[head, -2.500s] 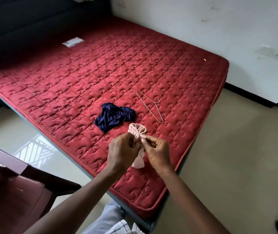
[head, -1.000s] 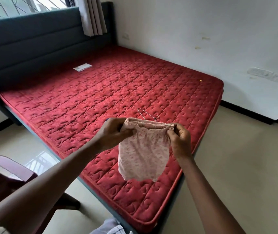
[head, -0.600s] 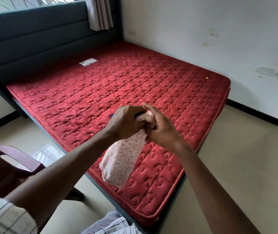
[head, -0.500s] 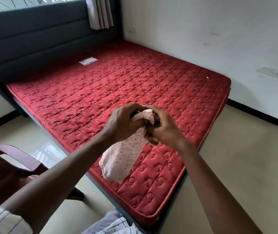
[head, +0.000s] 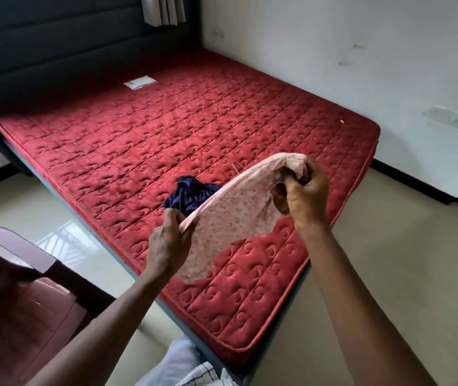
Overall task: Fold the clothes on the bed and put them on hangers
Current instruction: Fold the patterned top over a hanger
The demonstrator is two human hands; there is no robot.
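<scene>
A small pink patterned garment (head: 236, 215) hangs stretched between my hands above the near corner of the red mattress (head: 166, 140). My left hand (head: 168, 243) pinches its lower edge. Higher up, my right hand (head: 300, 195) grips the bunched other end. Behind the pink cloth a crumpled navy garment (head: 190, 195) lies on the mattress. Only the tip of a wire hanger (head: 237, 168) shows past the cloth; the rest is hidden.
A dark headboard (head: 55, 51) runs along the far side and a white wall (head: 361, 51) stands to the right. A dark red chair (head: 19, 288) sits at the lower left on the pale floor. A small white packet (head: 139, 82) lies near the headboard.
My hands were together at the garment's top. They have moved apart, the left going down and the right up, so the pink cloth is now spread diagonally. The navy garment is visible again.
</scene>
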